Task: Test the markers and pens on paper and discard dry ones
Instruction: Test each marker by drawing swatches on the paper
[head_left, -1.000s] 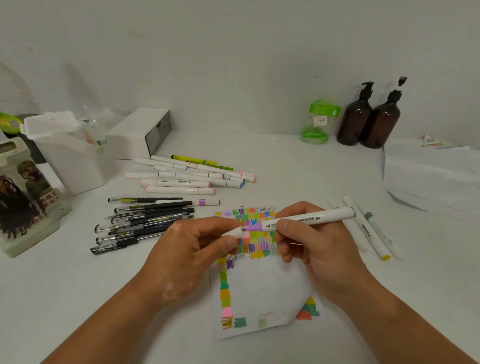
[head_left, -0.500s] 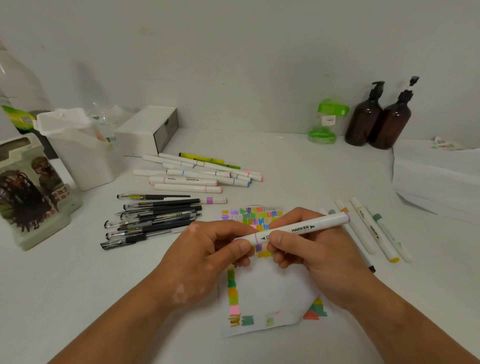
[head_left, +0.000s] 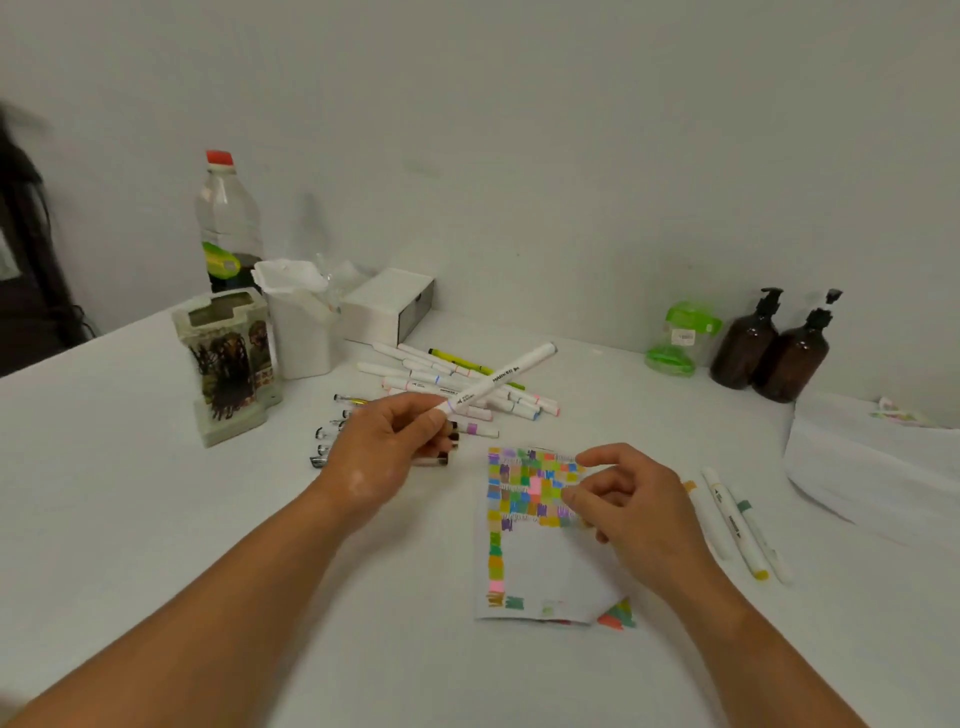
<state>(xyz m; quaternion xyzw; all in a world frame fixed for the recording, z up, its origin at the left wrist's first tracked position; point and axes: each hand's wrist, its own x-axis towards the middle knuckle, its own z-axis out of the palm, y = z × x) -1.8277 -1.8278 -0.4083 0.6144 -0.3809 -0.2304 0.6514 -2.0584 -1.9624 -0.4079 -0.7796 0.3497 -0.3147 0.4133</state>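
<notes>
The left hand (head_left: 384, 452) pinches one white marker (head_left: 498, 379) by its near end, between thumb and curled fingers, and holds it clear of the desk (head_left: 156, 519). The marker's long axis runs from the hand up and away to the right, and both ends look capped. Its far half hangs over the pile of markers (head_left: 415, 387), which lies just beyond the hand. The white bin (head_left: 304, 338) stands farther off, beyond and to the left.

Whichever of the two the marker is meant for, the left hand is the nearer one. For the pile a short drop forward would do, while the bin calls for a swing to the left. The frame does not show which it will be.

The right hand (head_left: 628, 504) holds nothing. Its fingers are loosely curled over the upper right part of the paper (head_left: 550, 566); I cannot tell whether they touch it.

By count:
- One sheet of paper, crowded with colour swatches along its top and left edges.
- One marker in hand.
- About eight markers in the pile, overlapping too much for an exact count.
- A row of black pens (head_left: 327, 432) partly hidden under the left hand, with at least four ends showing.
- Three markers (head_left: 730, 519) lying together just right of the paper.
- One bin.
</notes>
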